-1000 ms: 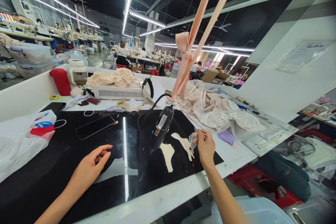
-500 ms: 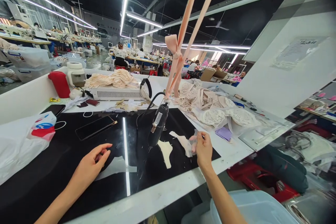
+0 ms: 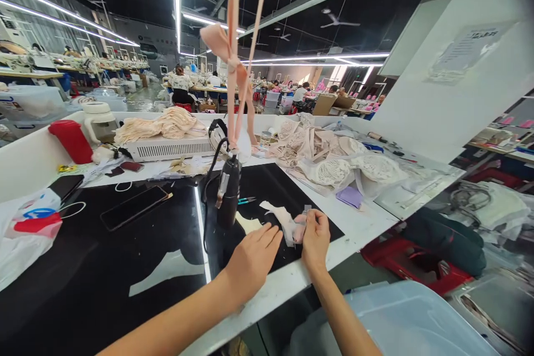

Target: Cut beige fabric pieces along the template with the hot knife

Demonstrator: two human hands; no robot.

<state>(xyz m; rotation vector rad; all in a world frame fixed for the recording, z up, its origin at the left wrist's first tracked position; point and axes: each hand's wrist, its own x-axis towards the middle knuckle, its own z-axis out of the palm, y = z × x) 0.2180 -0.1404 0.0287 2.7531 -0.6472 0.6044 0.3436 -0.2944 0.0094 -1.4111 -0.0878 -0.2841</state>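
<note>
My left hand reaches over the black table top with its fingers stretched out and holds nothing. Its fingertips are beside a cream fabric piece, which it partly covers. At the right, my right hand pinches a small translucent piece between thumb and fingers. A pale fabric piece with pinkish, see-through material at one end lies just left of that hand. Above the left hand a black corded tool hangs from pink straps. A white translucent cut piece lies flat farther left.
Small blue-handled snips lie behind the hanging tool. A phone and a plastic bag are at the left. Lace bras are heaped at the back right, near a purple piece. A clear bin stands below the table edge.
My left hand has moved right, from beside the white translucent piece to the cream piece near my right hand. My right hand keeps its pinch. The view has shifted slightly.
</note>
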